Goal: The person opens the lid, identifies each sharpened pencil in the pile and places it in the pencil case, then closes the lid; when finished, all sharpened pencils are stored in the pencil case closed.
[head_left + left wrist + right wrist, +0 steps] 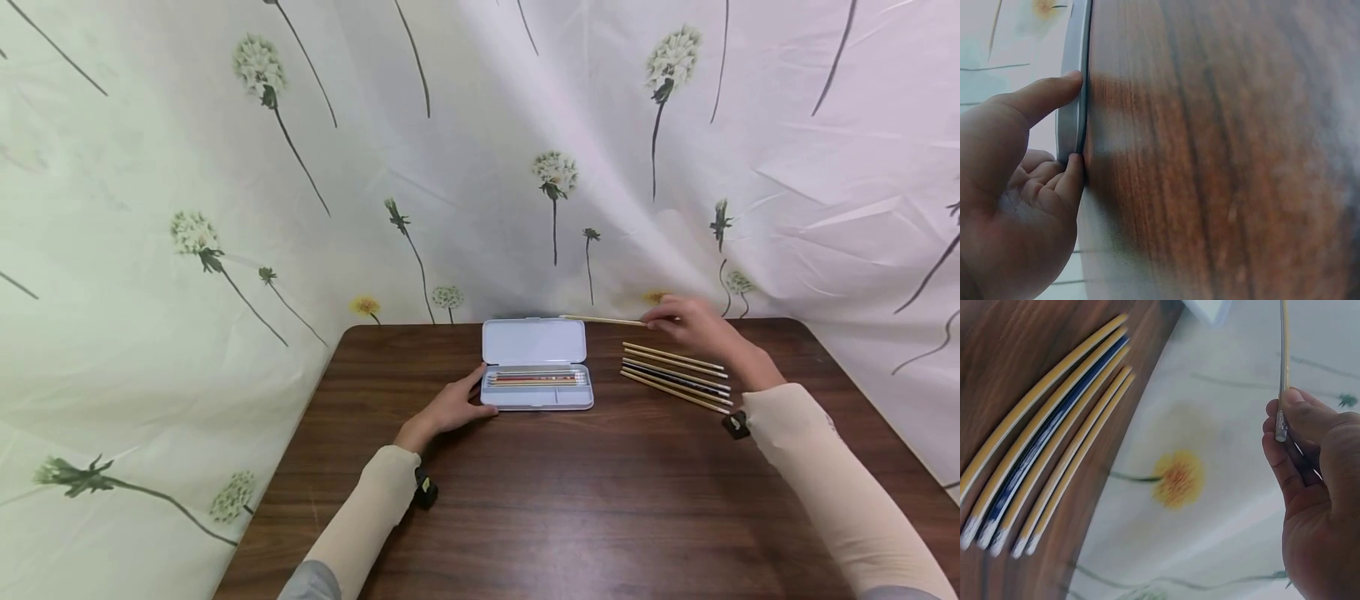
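A light-coloured pencil case (517, 400) lies with its lid (533, 342) raised at the back of the table. Several pencils (534, 380) lie in its long compartment, one of them reddish. At the case's left end, my left hand (450, 406) grips the corner; in the left wrist view the thumb (1054, 97) presses one side and the fingers bend against the end. My right hand (693, 329) pinches a yellow pencil (603, 320) near its eraser end, raised above the table's far edge, its other end pointing left towards the lid.
Right of the case, several pencils (675, 362) lie side by side on the brown table (570, 492), most yellow and one dark blue. A flower-printed cloth (465, 208) hangs right behind the table's far edge.
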Demonstrator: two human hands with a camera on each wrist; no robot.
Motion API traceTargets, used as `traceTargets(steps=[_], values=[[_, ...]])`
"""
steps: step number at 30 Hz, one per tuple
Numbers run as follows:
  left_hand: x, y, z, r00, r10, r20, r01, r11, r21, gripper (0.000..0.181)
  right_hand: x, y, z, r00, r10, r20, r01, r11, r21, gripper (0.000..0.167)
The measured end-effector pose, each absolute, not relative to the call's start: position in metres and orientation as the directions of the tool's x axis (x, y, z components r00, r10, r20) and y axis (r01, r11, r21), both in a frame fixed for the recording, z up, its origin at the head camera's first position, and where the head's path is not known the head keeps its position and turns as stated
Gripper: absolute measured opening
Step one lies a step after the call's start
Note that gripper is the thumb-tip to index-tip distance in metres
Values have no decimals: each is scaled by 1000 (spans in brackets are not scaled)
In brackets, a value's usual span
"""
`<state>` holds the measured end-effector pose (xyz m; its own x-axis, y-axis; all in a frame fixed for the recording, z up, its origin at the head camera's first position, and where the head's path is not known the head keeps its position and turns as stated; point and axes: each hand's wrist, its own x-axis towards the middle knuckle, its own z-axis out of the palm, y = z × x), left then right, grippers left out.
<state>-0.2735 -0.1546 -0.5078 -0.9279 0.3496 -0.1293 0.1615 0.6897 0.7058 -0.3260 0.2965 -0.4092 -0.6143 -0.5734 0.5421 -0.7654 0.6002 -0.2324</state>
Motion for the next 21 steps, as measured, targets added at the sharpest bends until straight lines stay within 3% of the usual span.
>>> traceTargets(steps=[6, 14, 21], values=[[-273, -154, -507, -929, 348, -128, 160, 688, 708, 95, -325, 270, -404, -600, -608, 520, -781, 586, -215, 19], [-273, -155, -507, -930, 345, -128, 157, 687, 710, 95, -323, 240, -408, -686, -621, 379, -728, 598, -337, 16], [-272, -155, -507, -929, 349, -125, 160, 683, 713, 95, -329, 222, -425, -637, -655, 408, -770, 507, -387, 18]])
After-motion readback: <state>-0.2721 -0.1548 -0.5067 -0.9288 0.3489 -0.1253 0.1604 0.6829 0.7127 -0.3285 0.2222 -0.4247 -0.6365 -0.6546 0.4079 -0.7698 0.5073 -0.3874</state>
